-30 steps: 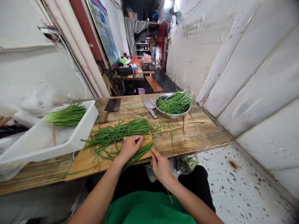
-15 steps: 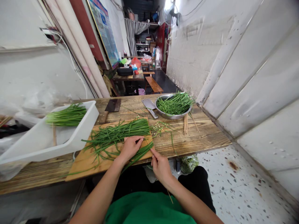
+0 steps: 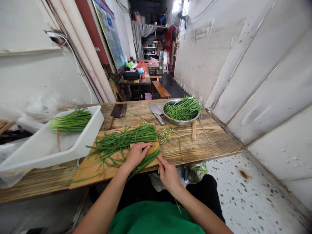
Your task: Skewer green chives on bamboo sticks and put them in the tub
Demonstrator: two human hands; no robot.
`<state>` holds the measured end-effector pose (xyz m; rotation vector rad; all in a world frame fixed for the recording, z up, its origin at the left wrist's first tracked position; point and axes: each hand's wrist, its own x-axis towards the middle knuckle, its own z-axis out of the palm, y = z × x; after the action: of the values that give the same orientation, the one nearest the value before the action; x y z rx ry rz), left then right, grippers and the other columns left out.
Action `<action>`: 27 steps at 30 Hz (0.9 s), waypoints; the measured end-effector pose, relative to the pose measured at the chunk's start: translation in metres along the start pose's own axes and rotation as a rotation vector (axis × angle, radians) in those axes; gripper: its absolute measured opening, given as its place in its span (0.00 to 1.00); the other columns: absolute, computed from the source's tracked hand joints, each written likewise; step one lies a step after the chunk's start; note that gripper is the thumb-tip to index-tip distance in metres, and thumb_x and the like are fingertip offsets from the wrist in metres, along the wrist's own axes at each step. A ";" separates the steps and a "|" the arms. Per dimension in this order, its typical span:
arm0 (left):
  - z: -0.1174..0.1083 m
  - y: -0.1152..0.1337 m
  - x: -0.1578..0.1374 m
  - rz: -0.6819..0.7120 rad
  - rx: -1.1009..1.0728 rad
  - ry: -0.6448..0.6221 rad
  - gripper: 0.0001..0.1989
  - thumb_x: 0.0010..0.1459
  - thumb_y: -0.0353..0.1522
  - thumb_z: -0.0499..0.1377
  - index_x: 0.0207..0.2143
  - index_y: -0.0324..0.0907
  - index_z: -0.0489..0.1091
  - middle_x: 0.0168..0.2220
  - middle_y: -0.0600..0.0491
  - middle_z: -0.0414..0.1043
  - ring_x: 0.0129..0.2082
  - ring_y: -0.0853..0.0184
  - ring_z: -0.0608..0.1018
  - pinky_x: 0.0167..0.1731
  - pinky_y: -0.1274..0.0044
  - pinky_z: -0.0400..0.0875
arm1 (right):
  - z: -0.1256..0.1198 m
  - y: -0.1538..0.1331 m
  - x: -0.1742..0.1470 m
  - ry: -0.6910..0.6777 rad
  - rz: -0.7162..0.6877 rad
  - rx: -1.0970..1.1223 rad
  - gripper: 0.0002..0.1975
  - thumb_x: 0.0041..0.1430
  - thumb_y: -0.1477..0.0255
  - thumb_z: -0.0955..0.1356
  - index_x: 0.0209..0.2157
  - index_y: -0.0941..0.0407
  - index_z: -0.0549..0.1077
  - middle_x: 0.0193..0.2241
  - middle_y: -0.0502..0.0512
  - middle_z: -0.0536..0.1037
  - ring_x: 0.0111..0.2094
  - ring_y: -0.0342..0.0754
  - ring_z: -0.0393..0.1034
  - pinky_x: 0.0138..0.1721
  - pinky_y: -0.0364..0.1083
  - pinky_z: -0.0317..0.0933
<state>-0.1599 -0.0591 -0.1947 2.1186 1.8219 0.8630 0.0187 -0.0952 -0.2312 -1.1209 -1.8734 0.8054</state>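
Observation:
My left hand [image 3: 136, 155] is closed in a pinch over the wooden cutting board [image 3: 92, 173]; what its fingertips grip is too small to make out. Under and beside it lies a small bunch of garlic chives [image 3: 148, 160]. My right hand [image 3: 168, 174] is closed round a thin bamboo skewer [image 3: 178, 206], whose rear end sticks out below the wrist. Its fingertips are at the cut ends of that small bunch, by the board's right edge. Behind my left hand, a larger pile of garlic chives [image 3: 129, 136] spreads over the board.
A steel bowl [image 3: 179, 122] heaped with chives stands at the back right, beside a metal cleaver [image 3: 157, 113]. Bamboo skewers [image 3: 194, 130] lie before it. A dark cleaver [image 3: 118, 110] is behind the board. At left, a white tray [image 3: 83, 148] holds more chives [image 3: 73, 120].
The view has shifted very slightly. Both hands keep nearly the same place and grip, and the chives lie as before.

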 end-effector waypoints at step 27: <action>-0.021 0.003 0.003 0.108 0.295 -0.016 0.09 0.56 0.35 0.54 0.34 0.47 0.74 0.35 0.51 0.72 0.37 0.64 0.69 0.38 0.70 0.53 | 0.004 0.002 -0.004 0.001 0.039 0.034 0.19 0.59 0.75 0.56 0.48 0.63 0.68 0.23 0.56 0.75 0.22 0.46 0.69 0.26 0.41 0.62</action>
<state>-0.1687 -0.0610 -0.1754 2.4120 1.9447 0.6287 0.0169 -0.0983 -0.2359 -1.1400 -1.8355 0.8553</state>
